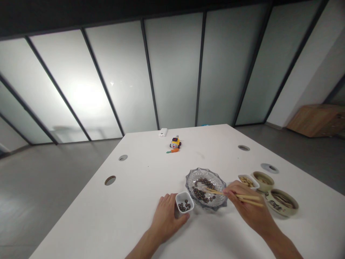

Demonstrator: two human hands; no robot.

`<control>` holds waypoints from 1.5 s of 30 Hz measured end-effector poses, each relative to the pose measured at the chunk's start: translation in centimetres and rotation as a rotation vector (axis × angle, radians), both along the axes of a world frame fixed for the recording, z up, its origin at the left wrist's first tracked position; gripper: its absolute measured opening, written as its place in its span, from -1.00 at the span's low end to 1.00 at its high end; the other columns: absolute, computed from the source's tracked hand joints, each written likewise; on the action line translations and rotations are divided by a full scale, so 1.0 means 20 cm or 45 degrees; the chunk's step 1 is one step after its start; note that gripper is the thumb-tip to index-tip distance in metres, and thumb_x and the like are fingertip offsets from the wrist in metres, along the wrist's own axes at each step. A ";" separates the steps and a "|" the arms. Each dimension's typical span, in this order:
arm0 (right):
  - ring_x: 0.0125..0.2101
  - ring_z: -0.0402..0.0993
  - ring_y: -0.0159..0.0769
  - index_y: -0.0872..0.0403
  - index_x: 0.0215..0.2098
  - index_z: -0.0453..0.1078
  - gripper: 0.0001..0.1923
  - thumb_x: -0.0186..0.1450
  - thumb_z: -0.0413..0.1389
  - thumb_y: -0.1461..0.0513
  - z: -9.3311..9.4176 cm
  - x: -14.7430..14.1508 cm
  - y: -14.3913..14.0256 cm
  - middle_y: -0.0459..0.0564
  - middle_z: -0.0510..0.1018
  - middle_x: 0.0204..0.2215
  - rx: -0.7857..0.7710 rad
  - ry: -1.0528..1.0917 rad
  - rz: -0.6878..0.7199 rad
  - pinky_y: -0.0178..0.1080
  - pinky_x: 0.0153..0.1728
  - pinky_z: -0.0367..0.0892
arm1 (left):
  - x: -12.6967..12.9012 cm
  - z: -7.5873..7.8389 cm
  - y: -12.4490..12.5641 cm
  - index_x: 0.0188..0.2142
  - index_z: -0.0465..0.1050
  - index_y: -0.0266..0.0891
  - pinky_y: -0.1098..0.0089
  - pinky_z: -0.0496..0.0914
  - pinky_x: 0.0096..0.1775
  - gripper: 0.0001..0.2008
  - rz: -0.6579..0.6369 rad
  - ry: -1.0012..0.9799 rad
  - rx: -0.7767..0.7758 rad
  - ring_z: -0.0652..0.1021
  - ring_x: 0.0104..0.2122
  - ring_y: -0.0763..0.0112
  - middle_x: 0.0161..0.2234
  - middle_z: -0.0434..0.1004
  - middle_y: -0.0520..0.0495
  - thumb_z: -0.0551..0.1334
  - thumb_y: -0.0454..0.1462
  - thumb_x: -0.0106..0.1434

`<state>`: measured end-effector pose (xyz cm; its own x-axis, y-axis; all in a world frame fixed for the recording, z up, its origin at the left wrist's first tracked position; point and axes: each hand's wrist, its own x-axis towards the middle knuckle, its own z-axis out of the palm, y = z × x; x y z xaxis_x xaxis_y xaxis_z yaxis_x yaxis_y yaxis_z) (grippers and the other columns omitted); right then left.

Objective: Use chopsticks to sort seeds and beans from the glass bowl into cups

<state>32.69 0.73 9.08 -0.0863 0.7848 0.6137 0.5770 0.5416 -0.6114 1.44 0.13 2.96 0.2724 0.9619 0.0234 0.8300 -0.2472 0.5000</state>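
My right hand (246,207) grips a pair of wooden chopsticks (234,196), whose tips reach into a clear glass bowl (219,180) holding dark seeds. My left hand (166,216) wraps around a small white square cup (184,202) that has several dark seeds in it. The cup stands just left of the glass bowl, on the white table (134,216).
Right of the glass bowl sit a small white dish of pale nuts (248,181), a beige bowl (263,180) and a larger patterned bowl (281,202). A yellow toy (175,143), an orange carrot toy (173,151) and a white box (162,132) lie farther back. The table has round cable holes (110,180).
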 end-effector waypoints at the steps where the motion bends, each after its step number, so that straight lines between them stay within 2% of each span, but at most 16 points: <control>1: -0.43 0.64 -0.21 -0.06 -0.37 0.59 -0.48 0.61 0.14 -0.15 0.00 -0.01 0.00 -0.04 0.68 -0.44 -0.030 -0.007 0.009 -0.23 -0.39 0.54 | 0.00 0.00 0.00 -0.01 0.50 -0.11 0.16 0.36 0.10 -0.72 -0.002 -0.001 0.003 0.58 -0.03 0.06 -0.04 0.66 -0.10 0.43 -0.12 0.36; 6: -0.47 0.59 -0.24 -0.05 -0.42 0.54 -0.43 0.61 0.12 -0.18 0.01 -0.03 -0.01 -0.06 0.63 -0.47 -0.087 -0.046 0.048 -0.26 -0.42 0.51 | 0.00 0.00 0.00 0.00 0.51 -0.11 0.15 0.35 0.10 -0.71 -0.005 -0.009 -0.003 0.58 -0.03 0.04 -0.05 0.66 -0.11 0.44 -0.12 0.36; 17: -0.43 0.64 -0.21 -0.06 -0.38 0.60 -0.50 0.63 0.13 -0.09 0.05 -0.03 -0.02 -0.02 0.67 -0.43 -0.015 -0.084 0.132 -0.24 -0.36 0.55 | 0.00 0.00 0.00 0.00 0.50 -0.11 0.14 0.35 0.11 -0.71 -0.001 0.006 0.001 0.57 -0.03 0.04 -0.04 0.67 -0.12 0.43 -0.09 0.37; 19: -0.43 0.65 -0.21 -0.06 -0.33 0.61 -0.55 0.62 0.15 -0.07 0.04 -0.03 -0.02 -0.02 0.69 -0.41 0.015 -0.091 0.097 -0.24 -0.36 0.56 | 0.00 0.00 0.00 0.00 0.50 -0.11 0.15 0.35 0.11 -0.71 0.001 0.003 -0.013 0.57 -0.02 0.04 -0.02 0.66 -0.11 0.43 -0.10 0.37; 22: -0.42 0.68 -0.23 -0.07 -0.15 0.67 -0.69 0.60 0.19 -0.03 0.00 -0.01 -0.01 -0.05 0.75 -0.35 0.065 -0.118 0.031 -0.25 -0.37 0.58 | 0.00 0.00 0.00 0.02 0.50 -0.11 0.14 0.34 0.13 -0.69 -0.001 -0.012 -0.023 0.58 -0.01 0.03 -0.01 0.66 -0.11 0.44 -0.13 0.36; 25: -0.39 0.72 -0.25 -0.07 -0.03 0.69 -0.78 0.59 0.21 0.07 -0.01 -0.01 -0.01 -0.06 0.77 -0.32 0.134 -0.160 0.032 -0.27 -0.32 0.61 | 0.00 0.01 0.00 0.01 0.51 -0.11 0.13 0.34 0.13 -0.70 0.001 -0.011 -0.021 0.57 -0.01 0.02 -0.03 0.66 -0.12 0.45 -0.14 0.35; 29: -0.33 0.77 -0.23 -0.06 0.01 0.72 -0.78 0.58 0.20 0.17 0.01 -0.01 -0.02 -0.03 0.80 -0.28 0.198 -0.204 0.094 -0.28 -0.27 0.64 | 0.00 0.01 0.00 0.00 0.51 -0.12 0.13 0.34 0.13 -0.71 -0.004 -0.011 -0.026 0.57 -0.01 0.01 -0.04 0.65 -0.12 0.45 -0.14 0.35; 36: -0.34 0.78 -0.21 -0.06 0.02 0.77 -0.74 0.59 0.19 0.16 0.03 -0.01 -0.02 0.01 0.81 -0.29 0.204 -0.188 0.131 -0.27 -0.23 0.67 | 0.00 0.02 -0.01 0.00 0.51 -0.11 0.13 0.35 0.13 -0.71 -0.001 -0.021 -0.014 0.57 -0.02 0.02 -0.05 0.66 -0.11 0.44 -0.14 0.35; 40: -0.35 0.78 -0.22 -0.06 0.02 0.77 -0.73 0.60 0.19 0.11 0.02 -0.01 -0.02 -0.01 0.81 -0.29 0.189 -0.132 0.089 -0.28 -0.29 0.66 | 0.00 0.01 0.00 0.01 0.51 -0.12 0.13 0.34 0.14 -0.70 -0.002 -0.009 -0.015 0.57 0.00 0.01 -0.04 0.66 -0.12 0.44 -0.14 0.35; 45: -0.33 0.81 -0.23 -0.09 -0.04 0.76 -0.76 0.59 0.22 0.09 0.01 -0.02 -0.02 -0.05 0.84 -0.24 0.249 0.045 -0.057 -0.31 -0.33 0.66 | 0.00 0.00 0.00 0.00 0.51 -0.11 0.14 0.34 0.15 -0.71 0.003 -0.009 -0.022 0.58 0.01 0.02 -0.02 0.66 -0.10 0.44 -0.14 0.35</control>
